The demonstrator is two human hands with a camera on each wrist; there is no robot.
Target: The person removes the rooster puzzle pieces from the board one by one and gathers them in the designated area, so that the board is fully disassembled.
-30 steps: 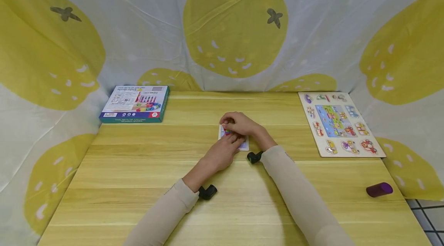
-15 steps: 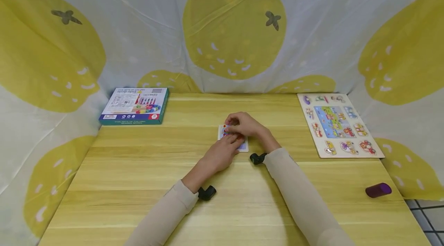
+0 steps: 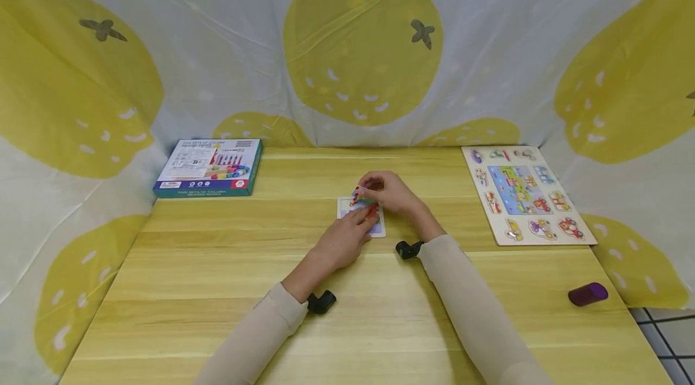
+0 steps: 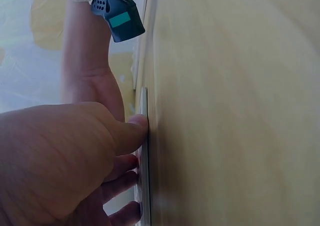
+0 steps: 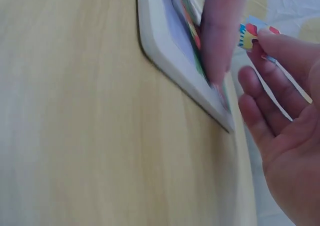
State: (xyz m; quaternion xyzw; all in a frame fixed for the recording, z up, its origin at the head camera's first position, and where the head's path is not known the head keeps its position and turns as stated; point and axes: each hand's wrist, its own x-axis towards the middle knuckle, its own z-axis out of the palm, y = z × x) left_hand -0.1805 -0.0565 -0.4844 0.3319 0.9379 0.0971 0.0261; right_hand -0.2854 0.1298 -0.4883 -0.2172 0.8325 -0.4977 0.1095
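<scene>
"Pinching what, in that right hand?"

"A small, colourful piece, between my thumb and a finger. It's tilted up at the far side of the little board; I can't tell whether its lower edge touches."

"And your left hand?"

"Reaching over the board from the near side, fingers fairly straight and resting on it, thumb against its edge. So both hands are close together, the left one occupied with the board only."

"Which is nearer the piece?"

"My right, plainly, since it has hold of it, with the wrist off to the right. My left fingers lie close by on its near side. I'd judge the tilt between piece and board is what any move turns on."

"Its long axis?"

"Can't say. My fingers cover too much, though the edge I do see runs aslant, up and away from me."
</scene>
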